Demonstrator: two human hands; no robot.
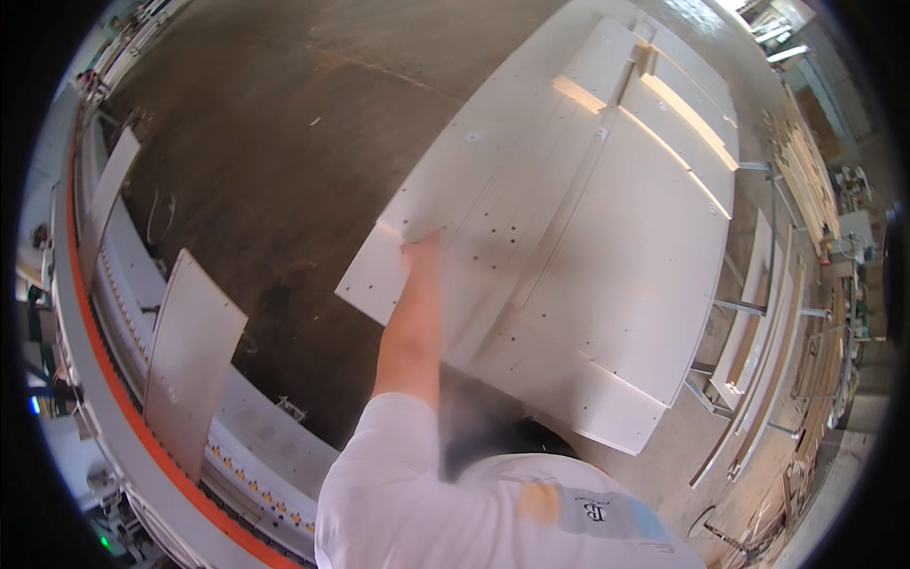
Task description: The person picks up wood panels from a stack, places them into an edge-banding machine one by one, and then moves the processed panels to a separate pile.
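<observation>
My left arm reaches out over a stack of white panels, and my left hand (422,248) is at the upper face of a white panel (474,213) near its left edge. The hand is smeared by motion, so I cannot make out its fingers or whether they grip the board. Small dark holes dot the panel around the hand. Further off, shorter white boards (604,57) lie on top of the larger ones. My right hand is not in view.
At left runs a long machine with an orange strip (142,431) and a row of yellow parts; a white panel (194,351) stands upright in it, with another panel (106,194) beyond. To the right, long strips (758,379) rest on a metal rack. Brown floor (275,171) lies between.
</observation>
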